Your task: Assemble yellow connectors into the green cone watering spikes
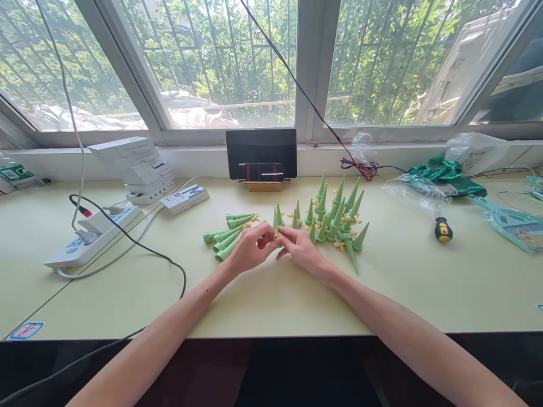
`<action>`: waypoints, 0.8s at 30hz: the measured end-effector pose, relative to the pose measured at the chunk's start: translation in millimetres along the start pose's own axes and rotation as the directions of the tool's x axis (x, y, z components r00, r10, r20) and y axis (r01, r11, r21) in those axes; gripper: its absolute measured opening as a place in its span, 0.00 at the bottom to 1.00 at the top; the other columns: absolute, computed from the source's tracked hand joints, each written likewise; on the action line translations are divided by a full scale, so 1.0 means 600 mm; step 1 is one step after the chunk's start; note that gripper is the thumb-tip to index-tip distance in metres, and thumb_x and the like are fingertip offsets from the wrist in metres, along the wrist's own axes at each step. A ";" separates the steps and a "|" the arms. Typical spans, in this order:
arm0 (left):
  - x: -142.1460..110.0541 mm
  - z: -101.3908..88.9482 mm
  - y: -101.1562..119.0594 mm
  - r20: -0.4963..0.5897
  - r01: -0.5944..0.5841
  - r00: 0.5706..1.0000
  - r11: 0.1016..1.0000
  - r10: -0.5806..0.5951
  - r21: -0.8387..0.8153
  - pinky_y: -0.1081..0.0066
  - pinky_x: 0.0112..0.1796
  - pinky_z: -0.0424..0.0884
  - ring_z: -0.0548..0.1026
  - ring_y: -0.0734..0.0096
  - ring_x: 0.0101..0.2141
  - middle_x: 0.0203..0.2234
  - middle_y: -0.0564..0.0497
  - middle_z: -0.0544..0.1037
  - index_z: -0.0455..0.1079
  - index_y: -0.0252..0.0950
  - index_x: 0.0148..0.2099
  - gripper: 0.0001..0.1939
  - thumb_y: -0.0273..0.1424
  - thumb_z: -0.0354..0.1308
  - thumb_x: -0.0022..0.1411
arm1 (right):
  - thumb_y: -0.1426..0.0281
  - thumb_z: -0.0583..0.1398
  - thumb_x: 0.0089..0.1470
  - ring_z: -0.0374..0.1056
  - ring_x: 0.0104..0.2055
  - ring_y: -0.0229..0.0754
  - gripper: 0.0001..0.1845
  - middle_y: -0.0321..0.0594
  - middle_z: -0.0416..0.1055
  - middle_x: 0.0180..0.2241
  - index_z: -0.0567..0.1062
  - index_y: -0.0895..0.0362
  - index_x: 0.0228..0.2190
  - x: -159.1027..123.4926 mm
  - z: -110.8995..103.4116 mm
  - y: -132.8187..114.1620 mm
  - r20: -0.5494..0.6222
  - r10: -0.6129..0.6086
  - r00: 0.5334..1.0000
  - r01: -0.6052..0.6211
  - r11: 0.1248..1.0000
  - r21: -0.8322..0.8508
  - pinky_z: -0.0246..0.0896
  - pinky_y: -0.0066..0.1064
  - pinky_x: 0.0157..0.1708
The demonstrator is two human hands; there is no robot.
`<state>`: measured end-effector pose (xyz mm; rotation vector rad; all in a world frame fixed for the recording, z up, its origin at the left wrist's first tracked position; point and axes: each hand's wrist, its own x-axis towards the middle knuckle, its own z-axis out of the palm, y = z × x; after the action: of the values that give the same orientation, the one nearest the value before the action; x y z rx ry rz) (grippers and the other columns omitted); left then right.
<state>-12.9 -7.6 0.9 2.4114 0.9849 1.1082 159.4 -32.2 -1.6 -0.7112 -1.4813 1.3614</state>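
Note:
In the head view both my hands meet at the middle of the table. My left hand [253, 247] is closed, with thumb and finger at a small yellow valve [275, 237]. My right hand [302, 249] pinches at the same spot from the other side; its fingertips partly hide the piece. Just behind the fingers rises a green cone-shaped watering spike [278, 213]; whether the valve sits in it I cannot tell. Several green spikes [224, 237] lie flat beside my left hand. Right of my right hand several more spikes [337, 217] stand upright with yellow valves, and one leans outward.
A phone [263, 172] leans on a dark tablet [261, 148] at the back. To the left are a power strip [95, 234], stacked white boxes [136, 167] and cables. A screwdriver [443, 229], plastic bags [441, 175] and a light-green tool [509, 220] lie to the right.

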 end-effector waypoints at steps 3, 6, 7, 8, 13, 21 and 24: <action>-0.001 0.001 -0.002 0.004 -0.010 1.000 1.000 0.010 -0.004 0.75 0.25 0.64 0.62 0.77 0.22 0.23 0.55 0.67 0.63 0.37 0.31 0.12 0.37 0.57 0.64 | 0.58 0.58 0.58 0.71 0.35 0.40 0.16 0.38 0.72 0.32 0.76 0.57 0.31 -0.001 0.000 0.000 -0.002 0.009 1.000 -0.009 1.000 0.005 0.76 0.34 0.32; -0.003 0.002 -0.004 0.008 -0.030 1.000 1.000 0.030 -0.003 0.75 0.25 0.63 0.61 0.78 0.22 0.23 0.55 0.66 0.62 0.37 0.31 0.11 0.35 0.57 0.64 | 0.57 0.59 0.57 0.71 0.36 0.40 0.16 0.39 0.73 0.33 0.76 0.57 0.31 -0.002 0.001 -0.002 0.004 0.012 1.000 -0.012 1.000 0.024 0.76 0.34 0.33; -0.003 0.002 -0.004 0.010 -0.036 0.999 0.999 0.036 0.000 0.75 0.25 0.63 0.61 0.78 0.22 0.22 0.56 0.66 0.62 0.37 0.31 0.11 0.34 0.57 0.64 | 0.57 0.59 0.57 0.72 0.36 0.41 0.16 0.39 0.74 0.33 0.77 0.57 0.32 -0.002 0.001 -0.002 0.009 0.010 1.000 -0.010 0.999 0.032 0.76 0.35 0.34; -0.004 0.002 -0.004 0.012 -0.042 0.999 0.999 0.042 0.004 0.75 0.25 0.62 0.61 0.78 0.22 0.22 0.56 0.65 0.62 0.37 0.30 0.11 0.34 0.57 0.64 | 0.57 0.59 0.57 0.72 0.37 0.41 0.16 0.40 0.74 0.34 0.77 0.58 0.32 -0.002 0.001 -0.002 0.014 0.008 1.000 -0.008 0.999 0.039 0.76 0.36 0.34; -0.004 0.001 -0.004 0.020 -0.061 0.998 0.998 0.061 0.028 0.75 0.24 0.62 0.60 0.78 0.22 0.22 0.56 0.65 0.62 0.37 0.30 0.11 0.33 0.58 0.64 | 0.58 0.59 0.58 0.73 0.36 0.42 0.17 0.40 0.75 0.34 0.79 0.58 0.37 -0.003 0.000 -0.001 0.037 -0.006 0.999 0.004 0.999 0.053 0.76 0.36 0.34; -0.002 0.001 0.000 -0.021 -0.047 0.999 0.999 0.048 0.019 0.77 0.23 0.63 0.60 0.79 0.21 0.21 0.58 0.64 0.63 0.37 0.32 0.11 0.35 0.60 0.63 | 0.59 0.60 0.57 0.72 0.34 0.40 0.15 0.39 0.74 0.34 0.78 0.57 0.34 -0.002 0.003 -0.004 0.007 -0.004 1.000 0.003 0.998 0.065 0.75 0.36 0.34; -0.001 -0.001 0.002 -0.034 -0.035 0.999 0.999 0.033 -0.036 0.78 0.21 0.64 0.61 0.80 0.20 0.22 0.58 0.65 0.64 0.37 0.38 0.10 0.36 0.61 0.62 | 0.59 0.60 0.57 0.72 0.35 0.41 0.15 0.41 0.75 0.35 0.79 0.57 0.38 0.000 0.000 -0.002 0.017 0.000 1.000 -0.002 0.997 0.076 0.75 0.36 0.36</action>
<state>-13.1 -8.7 1.7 2.3962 0.9285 1.1711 159.5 -32.6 -0.4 -0.6540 -1.4345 1.4197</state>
